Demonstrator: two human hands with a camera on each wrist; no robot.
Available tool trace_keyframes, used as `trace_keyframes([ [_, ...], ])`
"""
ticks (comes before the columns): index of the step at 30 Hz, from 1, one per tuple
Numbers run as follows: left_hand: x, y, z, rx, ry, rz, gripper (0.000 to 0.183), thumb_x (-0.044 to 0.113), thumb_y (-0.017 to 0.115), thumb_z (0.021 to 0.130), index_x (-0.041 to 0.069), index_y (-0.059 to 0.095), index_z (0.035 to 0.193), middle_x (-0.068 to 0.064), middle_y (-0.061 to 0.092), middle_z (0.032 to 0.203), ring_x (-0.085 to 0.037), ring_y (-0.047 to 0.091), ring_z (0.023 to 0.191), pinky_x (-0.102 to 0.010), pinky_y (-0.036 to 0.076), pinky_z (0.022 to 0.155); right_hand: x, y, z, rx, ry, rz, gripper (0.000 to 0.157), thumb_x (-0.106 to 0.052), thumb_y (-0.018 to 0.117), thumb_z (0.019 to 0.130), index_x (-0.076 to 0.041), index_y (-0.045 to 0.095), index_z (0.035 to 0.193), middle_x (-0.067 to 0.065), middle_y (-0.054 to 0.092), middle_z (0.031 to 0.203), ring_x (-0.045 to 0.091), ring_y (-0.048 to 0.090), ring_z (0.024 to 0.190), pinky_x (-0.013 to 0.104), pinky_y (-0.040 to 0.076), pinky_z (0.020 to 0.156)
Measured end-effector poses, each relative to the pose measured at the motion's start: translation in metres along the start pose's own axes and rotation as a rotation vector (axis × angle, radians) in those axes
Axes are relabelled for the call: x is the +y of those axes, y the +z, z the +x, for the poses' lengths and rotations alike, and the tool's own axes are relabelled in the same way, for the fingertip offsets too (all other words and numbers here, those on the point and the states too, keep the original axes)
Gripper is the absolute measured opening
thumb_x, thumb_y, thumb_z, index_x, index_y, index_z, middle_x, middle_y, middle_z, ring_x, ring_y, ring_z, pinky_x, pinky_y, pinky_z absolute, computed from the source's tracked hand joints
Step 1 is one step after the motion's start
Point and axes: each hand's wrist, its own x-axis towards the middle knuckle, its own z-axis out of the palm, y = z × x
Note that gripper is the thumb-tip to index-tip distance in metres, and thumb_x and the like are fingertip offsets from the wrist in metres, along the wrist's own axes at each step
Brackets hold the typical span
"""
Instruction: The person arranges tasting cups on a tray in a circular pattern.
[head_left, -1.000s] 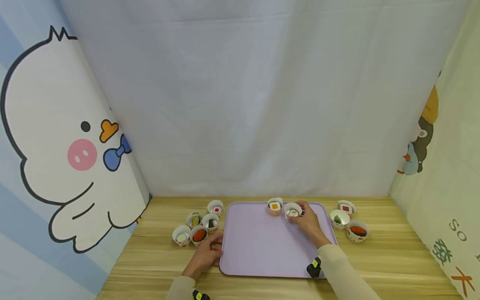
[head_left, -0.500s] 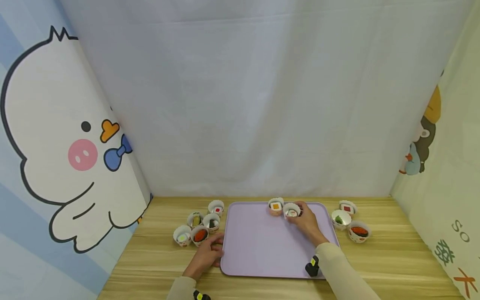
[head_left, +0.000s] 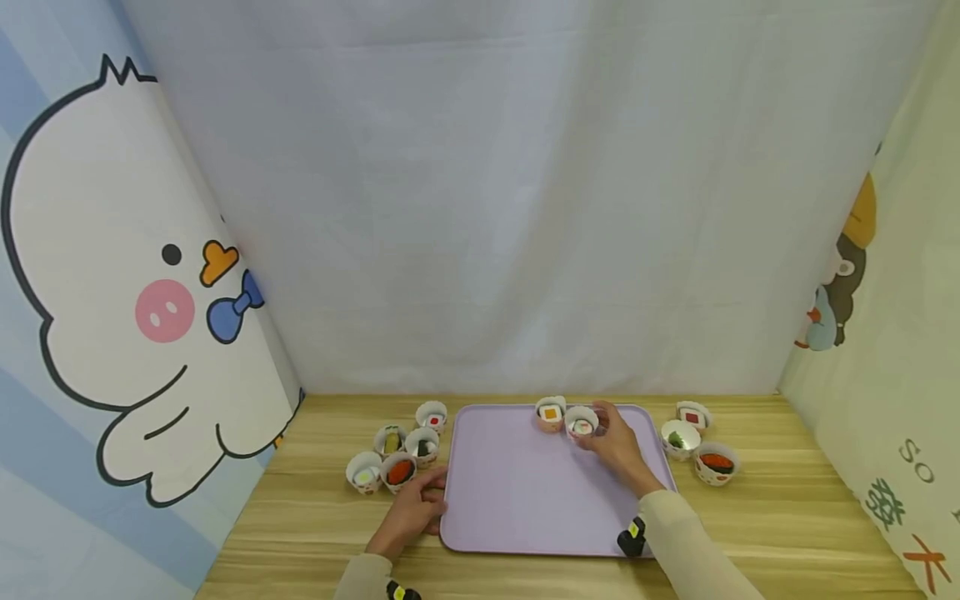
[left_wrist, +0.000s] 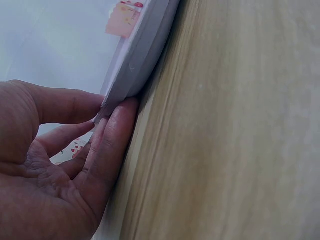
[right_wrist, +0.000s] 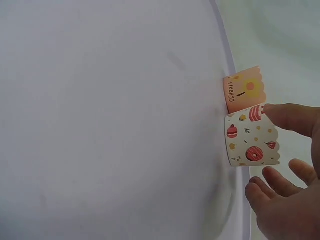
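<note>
My left hand (head_left: 408, 510) pinches the left rim of a lilac tray (head_left: 540, 500); in the left wrist view the thumb lies on the rim and fingers are below it. My right hand (head_left: 617, 443) is at the tray's far side beside a white printed paper cup (right_wrist: 251, 140) holding a white and pink piece. In the right wrist view its thumb tip touches the cup's scalloped rim, while the other fingers are spread apart from the cup's side. Right against this cup stands a pink paper cup (head_left: 550, 415) holding a white piece with an orange centre, resembling a sushi roll.
Left of the tray, several paper cups cluster on the wooden table (head_left: 300, 542), one with a red-topped piece (head_left: 400, 472). Three more cups stand to its right, including one with a red-topped piece (head_left: 716, 461). A pale curtain (head_left: 480, 208) hangs behind.
The white printed cup has shifted slightly left, up to the pink cup, and the right hand's fingers have loosened from it. The left hand and tray have stayed put.
</note>
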Motion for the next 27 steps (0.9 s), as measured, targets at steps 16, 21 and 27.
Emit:
trace_keyframes([
  [16, -0.001, 0.001, 0.001, 0.009, -0.012, -0.005, 0.062, -0.008, 0.06, 0.083, -0.002, 0.045, 0.143, -0.022, 0.054, 0.124, -0.017, 0.06, 0.088, -0.037, 0.058, 0.056, -0.01, -0.038, -0.02, -0.002, -0.002, 0.036, 0.076, -0.007, 0.074, 0.084, -0.002, 0.034, 0.148, 0.022, 0.04, 0.15, 0.041, 0.037, 0.14, 0.051, 0.035, 0.116],
  [21, -0.003, 0.0, 0.002, 0.01, 0.007, 0.003, 0.062, -0.008, 0.059, 0.083, -0.004, 0.044, 0.143, -0.024, 0.054, 0.123, -0.017, 0.059, 0.086, -0.037, 0.058, 0.055, -0.011, -0.05, -0.027, 0.003, -0.003, 0.031, 0.076, -0.006, 0.073, 0.085, -0.002, 0.033, 0.148, 0.022, 0.039, 0.151, 0.041, 0.036, 0.141, 0.051, 0.033, 0.117],
  [27, -0.004, 0.001, 0.003, 0.01, 0.008, 0.013, 0.061, -0.009, 0.058, 0.083, -0.005, 0.044, 0.142, -0.024, 0.054, 0.123, -0.017, 0.059, 0.087, -0.039, 0.059, 0.056, -0.012, -0.066, -0.04, 0.044, -0.039, 0.023, 0.075, -0.006, 0.074, 0.084, 0.001, 0.035, 0.147, 0.024, 0.041, 0.149, 0.041, 0.039, 0.139, 0.051, 0.035, 0.115],
])
